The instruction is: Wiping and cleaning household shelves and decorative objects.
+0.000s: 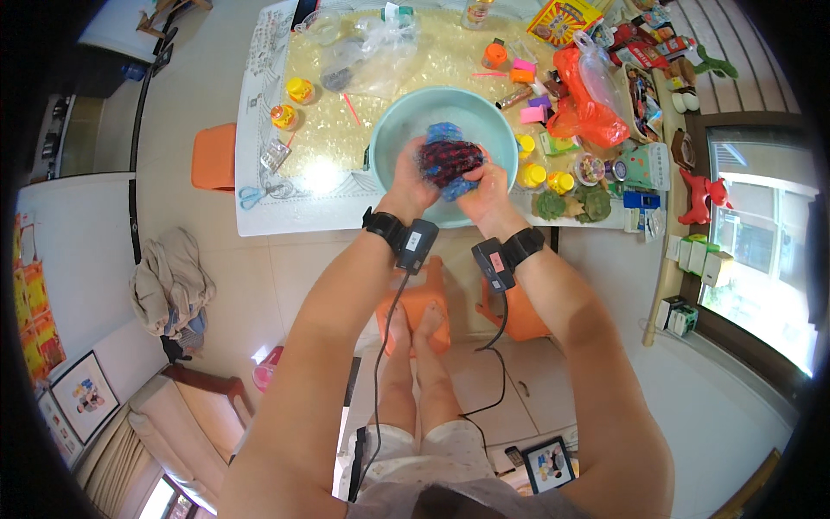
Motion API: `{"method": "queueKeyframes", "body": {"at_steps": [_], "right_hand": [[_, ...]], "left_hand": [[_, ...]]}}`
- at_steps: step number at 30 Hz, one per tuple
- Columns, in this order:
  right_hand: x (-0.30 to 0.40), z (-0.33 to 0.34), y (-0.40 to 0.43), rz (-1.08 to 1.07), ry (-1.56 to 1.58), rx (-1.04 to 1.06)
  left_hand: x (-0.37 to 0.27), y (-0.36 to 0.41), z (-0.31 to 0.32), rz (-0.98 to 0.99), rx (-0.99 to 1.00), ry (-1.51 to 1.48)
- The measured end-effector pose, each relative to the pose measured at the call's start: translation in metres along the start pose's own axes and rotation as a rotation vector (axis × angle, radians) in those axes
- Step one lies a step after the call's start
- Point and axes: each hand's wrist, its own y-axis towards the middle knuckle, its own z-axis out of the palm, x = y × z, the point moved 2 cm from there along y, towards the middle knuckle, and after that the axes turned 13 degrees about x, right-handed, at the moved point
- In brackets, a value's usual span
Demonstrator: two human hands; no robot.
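Over a pale turquoise plastic basin (390,133) I hold a bunched piece of fabric (450,162), dark red and black in the middle. Mottled blue fabric (444,132) shows above and below it; I cannot tell whether it is the same piece. My left hand (414,174) cups the bundle from the left. On the right, my right hand (487,189) grips it, thumb over the front. The basin stands at the table's near edge, and what lies under the bundle is hidden. Each wrist wears a black strap with a small cabled box.
Yellow-lidded jars (532,175), broccoli (593,203) and a red plastic bag (587,117) crowd the table right of the basin. Left are light-blue scissors (256,196) and more jars (284,117). A clear plastic bag (382,58) lies behind. Orange stools (415,324) stand below.
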Motion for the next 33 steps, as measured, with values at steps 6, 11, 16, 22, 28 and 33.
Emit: {"method": "queueKeyframes", "body": {"at_steps": [6, 11, 16, 22, 28, 33], "right_hand": [[0.015, 0.005, -0.020, -0.127, -1.168, 0.535], [0.040, 0.023, -0.013, -0.575, -1.949, 0.688], [0.029, 0.032, -0.009, -0.741, -1.872, 0.995], [-0.006, 0.015, 0.000, -0.398, -0.981, -0.136], [-0.010, 0.001, 0.019, -0.197, -0.232, -0.173], [-0.012, -0.011, 0.025, 0.093, -0.092, -0.183]], "left_hand": [[-0.025, -0.008, -0.006, -0.108, 0.050, 0.032], [-0.015, -0.008, -0.004, -0.245, 0.054, 0.102], [-0.002, -0.021, 0.022, -0.209, -0.034, 0.272], [-0.001, 0.005, -0.003, 0.116, 0.012, 0.136], [0.007, 0.001, 0.009, 0.521, -0.249, 0.492], [0.009, -0.008, 0.008, 0.644, -0.187, 0.896]]}}
